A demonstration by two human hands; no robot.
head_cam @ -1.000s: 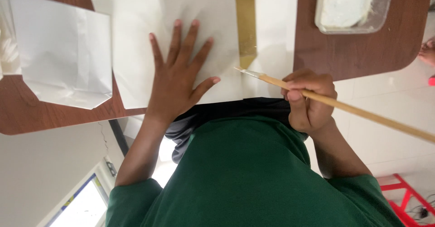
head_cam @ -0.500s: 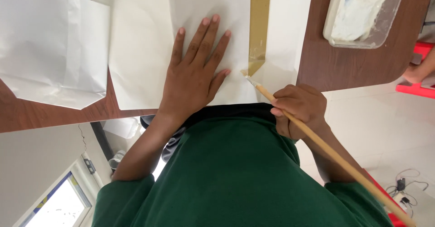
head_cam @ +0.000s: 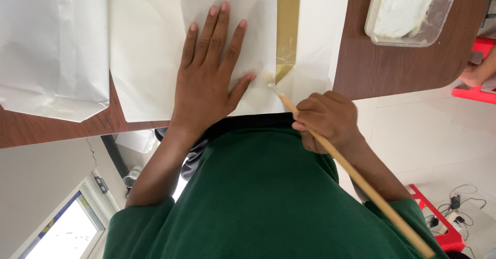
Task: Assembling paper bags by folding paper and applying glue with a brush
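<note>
Head view: right hand (head_cam: 328,122) grips brush (head_cam: 351,168), tip beside flat left hand (head_cam: 209,78) on paper (head_cam: 150,57).

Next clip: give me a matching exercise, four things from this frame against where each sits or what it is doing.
Things:
1. left hand
2. right hand
3. clear plastic tray of white paste
4. folded white paper piece

Places or states:
A. upper right part of the brown wooden table
B. pressed flat, fingers spread, on the large white paper sheet
C. far left on the table
D. closed around the long wooden brush, its tip at the end of the gold-brown strip

Pairs: 1-B, 2-D, 3-A, 4-C
</note>
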